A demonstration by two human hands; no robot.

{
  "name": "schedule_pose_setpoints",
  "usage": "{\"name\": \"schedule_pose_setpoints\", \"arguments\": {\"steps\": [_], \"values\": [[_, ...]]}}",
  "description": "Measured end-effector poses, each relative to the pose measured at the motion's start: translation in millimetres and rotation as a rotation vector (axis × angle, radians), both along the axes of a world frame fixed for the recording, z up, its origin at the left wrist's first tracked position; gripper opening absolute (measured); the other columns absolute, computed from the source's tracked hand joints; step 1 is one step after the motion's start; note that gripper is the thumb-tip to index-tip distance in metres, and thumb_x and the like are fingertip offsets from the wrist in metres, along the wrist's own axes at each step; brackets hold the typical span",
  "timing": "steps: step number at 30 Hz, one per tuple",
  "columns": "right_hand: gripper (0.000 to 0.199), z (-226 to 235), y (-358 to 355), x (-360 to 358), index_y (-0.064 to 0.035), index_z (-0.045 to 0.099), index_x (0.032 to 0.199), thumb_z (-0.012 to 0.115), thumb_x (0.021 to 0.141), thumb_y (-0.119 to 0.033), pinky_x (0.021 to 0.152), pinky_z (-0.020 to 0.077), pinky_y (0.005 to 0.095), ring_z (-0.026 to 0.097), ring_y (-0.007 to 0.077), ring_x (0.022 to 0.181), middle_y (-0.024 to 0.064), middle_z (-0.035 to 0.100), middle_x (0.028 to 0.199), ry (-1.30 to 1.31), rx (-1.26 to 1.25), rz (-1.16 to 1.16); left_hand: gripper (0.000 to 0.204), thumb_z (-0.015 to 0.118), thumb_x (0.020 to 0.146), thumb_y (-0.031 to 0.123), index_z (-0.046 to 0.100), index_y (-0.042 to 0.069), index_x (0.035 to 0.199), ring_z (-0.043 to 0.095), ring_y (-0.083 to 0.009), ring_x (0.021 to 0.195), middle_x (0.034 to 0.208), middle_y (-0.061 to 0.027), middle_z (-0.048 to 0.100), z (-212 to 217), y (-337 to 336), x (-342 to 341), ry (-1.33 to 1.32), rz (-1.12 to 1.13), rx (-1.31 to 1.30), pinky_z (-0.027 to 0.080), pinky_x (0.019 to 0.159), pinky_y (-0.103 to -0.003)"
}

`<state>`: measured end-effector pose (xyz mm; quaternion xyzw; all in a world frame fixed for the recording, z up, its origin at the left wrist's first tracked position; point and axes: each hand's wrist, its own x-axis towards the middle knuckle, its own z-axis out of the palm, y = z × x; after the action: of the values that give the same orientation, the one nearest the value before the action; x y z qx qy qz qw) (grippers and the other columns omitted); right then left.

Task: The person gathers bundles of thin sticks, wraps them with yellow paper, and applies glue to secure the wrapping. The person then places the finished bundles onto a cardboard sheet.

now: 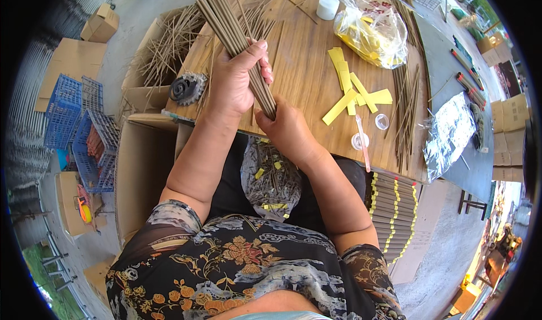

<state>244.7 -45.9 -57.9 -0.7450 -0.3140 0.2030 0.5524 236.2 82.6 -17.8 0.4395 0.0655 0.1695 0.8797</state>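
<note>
A bundle of thin brown sticks (220,15), which look like incense sticks, slants over the near left edge of the wooden table (305,54). My left hand (240,74) is wrapped round the bundle's middle, thumb on top. Lower down, my right hand (285,129) closes on the bundle's near end; some of its fingers are hidden. Loose sticks (257,23) lie on the table beyond my left hand. Right of my hands, several yellow paper strips (340,106) overlap on the table. Near them are a small round clear lid (381,121) and a pinkish plastic stick (362,142) across a small white-rimmed cup (357,141).
A clear bag of yellow strips (370,35) and a white jar (327,7) stand farther back. Left are a black ridged round object (187,88) and a cardboard box of sticks (131,94). A scrap bag (271,187) sits below my hands; banded bundles (389,218) lie right, near foil (450,128).
</note>
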Motion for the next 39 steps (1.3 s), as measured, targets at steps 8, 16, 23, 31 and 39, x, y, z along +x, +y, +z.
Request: {"name": "schedule_pose_setpoints", "arguments": {"steps": [8,16,23,31,39], "values": [[0.017,6.3,3.2,1.5,-0.0049,0.047,0.073,0.059,0.08,-0.016,0.041,0.0398,0.0232,0.044,0.0111,0.041,0.0009,0.046,0.055,0.898,0.084,0.372,0.02,0.053,0.087,0.023,0.045,0.009,0.075,0.041,-0.0067,0.046,0.057,0.0022,0.045,-21.8,29.0,-4.3,-0.079,-0.263,-0.329,0.035,0.043,-0.02],[0.015,5.7,6.5,-10.3,-0.0037,0.047,0.084,0.056,0.083,-0.015,0.043,0.038,0.0213,0.046,0.0083,0.047,0.0004,0.047,0.059,0.995,0.301,0.4,0.019,0.062,0.081,0.025,0.05,0.011,0.077,0.041,-0.0068,0.044,0.054,0.0032,0.045,-21.8,21.3,-10.6,-0.02,-0.308,-0.39,0.035,0.042,-0.02],[0.018,-27.3,16.7,-13.3,-0.0022,0.047,0.085,0.057,0.083,-0.018,0.04,0.0395,0.0255,0.046,0.0109,0.043,0.0018,0.047,0.057,-0.165,-0.008,-0.002,0.02,0.061,0.082,0.023,0.049,0.012,0.071,0.044,-0.0064,0.046,0.055,0.0032,0.046,-28.8,10.3,-7.8,0.176,0.126,-0.018,0.036,0.043,-0.02],[0.019,-18.2,17.0,-13.4,-0.0023,0.047,0.077,0.055,0.084,-0.018,0.037,0.0373,0.0252,0.045,0.0109,0.039,0.0033,0.048,0.054,0.306,-0.074,0.087,0.021,0.056,0.085,0.025,0.047,0.011,0.072,0.04,-0.0052,0.045,0.057,0.0033,0.045,-30.6,13.4,-8.4,0.153,0.038,-0.114,0.034,0.042,-0.019],[0.019,-2.7,6.6,-5.9,-0.0035,0.047,0.075,0.057,0.082,-0.018,0.037,0.0395,0.0242,0.046,0.011,0.04,0.0018,0.046,0.053,0.935,0.109,0.373,0.024,0.055,0.086,0.026,0.045,0.012,0.069,0.036,-0.0049,0.041,0.054,0.0034,0.042,-30.1,23.8,-11.2,-0.037,-0.243,-0.338,0.032,0.039,-0.019]]}}
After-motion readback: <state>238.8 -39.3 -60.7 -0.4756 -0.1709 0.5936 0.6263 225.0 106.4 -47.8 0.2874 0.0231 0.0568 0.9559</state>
